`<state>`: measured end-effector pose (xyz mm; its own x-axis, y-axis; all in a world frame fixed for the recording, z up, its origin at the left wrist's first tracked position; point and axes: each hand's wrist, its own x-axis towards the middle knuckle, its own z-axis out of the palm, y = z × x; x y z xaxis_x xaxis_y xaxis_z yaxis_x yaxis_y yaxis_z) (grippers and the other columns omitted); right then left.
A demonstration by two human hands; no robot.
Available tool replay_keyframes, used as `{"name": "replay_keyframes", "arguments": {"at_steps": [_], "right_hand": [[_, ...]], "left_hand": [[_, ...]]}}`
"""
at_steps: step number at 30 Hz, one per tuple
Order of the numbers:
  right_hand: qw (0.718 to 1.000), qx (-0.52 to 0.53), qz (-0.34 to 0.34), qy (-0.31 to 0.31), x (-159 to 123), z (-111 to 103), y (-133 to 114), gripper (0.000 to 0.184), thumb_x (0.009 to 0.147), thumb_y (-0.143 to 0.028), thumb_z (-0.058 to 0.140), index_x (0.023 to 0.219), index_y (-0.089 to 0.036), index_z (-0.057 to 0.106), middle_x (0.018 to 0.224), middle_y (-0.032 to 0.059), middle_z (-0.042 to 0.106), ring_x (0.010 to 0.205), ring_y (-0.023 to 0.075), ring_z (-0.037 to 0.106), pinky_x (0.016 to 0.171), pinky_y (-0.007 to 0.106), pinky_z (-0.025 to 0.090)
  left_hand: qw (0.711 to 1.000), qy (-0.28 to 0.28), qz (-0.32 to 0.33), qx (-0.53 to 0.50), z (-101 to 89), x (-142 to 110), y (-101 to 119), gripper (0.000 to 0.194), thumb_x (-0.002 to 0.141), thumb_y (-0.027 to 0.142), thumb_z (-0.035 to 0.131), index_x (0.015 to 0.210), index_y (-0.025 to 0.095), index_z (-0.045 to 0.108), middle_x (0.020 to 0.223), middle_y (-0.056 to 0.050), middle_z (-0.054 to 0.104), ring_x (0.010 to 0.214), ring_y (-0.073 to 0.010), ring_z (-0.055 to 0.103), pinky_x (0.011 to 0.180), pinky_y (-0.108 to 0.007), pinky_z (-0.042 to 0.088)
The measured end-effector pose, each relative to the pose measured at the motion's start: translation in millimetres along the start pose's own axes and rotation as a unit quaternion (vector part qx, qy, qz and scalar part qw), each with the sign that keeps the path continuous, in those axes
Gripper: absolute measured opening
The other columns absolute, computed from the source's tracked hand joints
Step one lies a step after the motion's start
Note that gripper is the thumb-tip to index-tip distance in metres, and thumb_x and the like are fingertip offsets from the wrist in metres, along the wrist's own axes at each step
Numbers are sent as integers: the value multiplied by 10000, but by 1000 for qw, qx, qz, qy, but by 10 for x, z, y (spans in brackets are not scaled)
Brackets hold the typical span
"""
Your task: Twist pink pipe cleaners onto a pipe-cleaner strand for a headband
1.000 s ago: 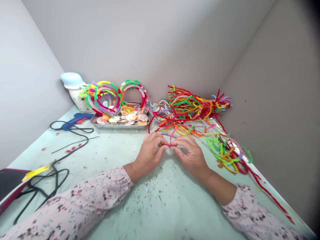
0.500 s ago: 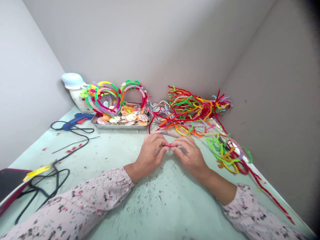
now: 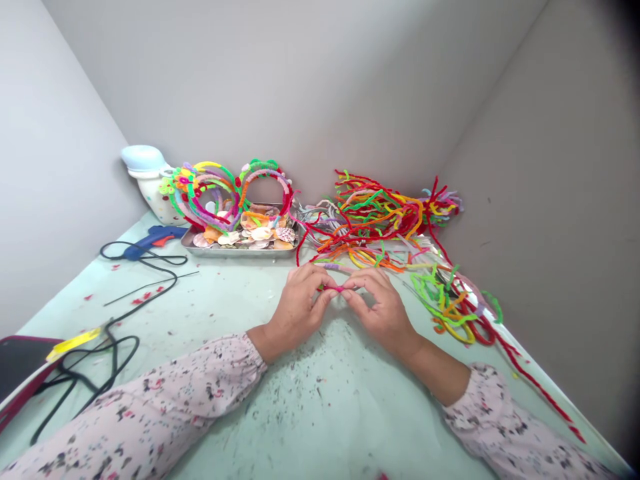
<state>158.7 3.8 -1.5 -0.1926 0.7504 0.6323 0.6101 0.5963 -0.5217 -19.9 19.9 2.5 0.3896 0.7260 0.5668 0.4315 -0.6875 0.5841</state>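
Over the middle of the pale green table, my left hand (image 3: 303,308) and my right hand (image 3: 379,308) meet, fingertips nearly touching. Between them is a short dark pink pipe cleaner (image 3: 340,289), pinched from both sides by thumbs and forefingers. Most of it is hidden by my fingers. Just beyond my hands lies a large pile of coloured pipe cleaners (image 3: 380,213), mainly red, orange and green. A smaller tangle of green and yellow pipe cleaners (image 3: 445,303) rests to the right of my right hand.
A metal tray (image 3: 240,253) of seashells (image 3: 263,233) stands at the back, with pipe-cleaner-wrapped headbands (image 3: 210,193) on it. To the left are a blue glue gun (image 3: 150,241), its black cord (image 3: 117,340) with a yellow tag (image 3: 75,345), and a white container (image 3: 155,187) with a blue lid.
Both hands stay nearly in place, still pinching the pink pipe cleaner. Slightly more of it shows between my fingertips. The whole view has shifted a little.
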Motion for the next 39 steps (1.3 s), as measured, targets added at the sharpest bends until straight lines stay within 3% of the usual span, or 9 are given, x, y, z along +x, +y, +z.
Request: {"name": "replay_keyframes", "arguments": {"at_steps": [11, 22, 26, 30, 39], "right_hand": [[999, 10, 10, -33, 4, -25, -27, 84, 879, -256, 516, 867, -227, 594, 899, 32, 601, 927, 201, 543, 858, 369, 419], [997, 48, -3, -67, -9, 7, 25, 91, 904, -216, 463, 890, -219, 553, 984, 47, 588, 995, 200, 522, 902, 389, 407], [999, 39, -10, -22, 0, -12, -2, 57, 877, -231, 524, 903, -233, 575, 991, 41, 608, 1011, 208, 540, 926, 406, 406], [999, 15, 6, 48, 10, -21, 17, 165, 849, -227, 568, 1013, -232, 577, 1061, 57, 604, 1046, 215, 535, 946, 418, 403], [1000, -5, -8, 25, -2, 19, 67, 45, 860, -241, 572, 892, -243, 604, 909, 20, 629, 951, 197, 562, 874, 393, 429]], "left_hand": [[1000, -9, 15, 17, -14, -4, 19, 78, 888, 216, 509, 889, 185, 580, 952, -55, 602, 966, -192, 535, 893, -361, 377], [999, -6, 40, 16, 0, -18, 6, 80, 886, 209, 511, 896, 176, 583, 940, -56, 589, 953, -191, 529, 883, -364, 378], [1000, 4, 25, -5, -9, -14, 13, 74, 891, 209, 509, 900, 181, 577, 947, -54, 592, 962, -189, 525, 894, -362, 373], [998, 29, 7, -47, -16, -8, -10, 90, 900, 230, 500, 914, 175, 571, 934, -52, 581, 957, -182, 521, 875, -336, 395], [998, -11, -9, -55, -40, 5, 19, 133, 918, 244, 457, 898, 170, 566, 863, -32, 587, 848, -161, 519, 837, -312, 385]]}}
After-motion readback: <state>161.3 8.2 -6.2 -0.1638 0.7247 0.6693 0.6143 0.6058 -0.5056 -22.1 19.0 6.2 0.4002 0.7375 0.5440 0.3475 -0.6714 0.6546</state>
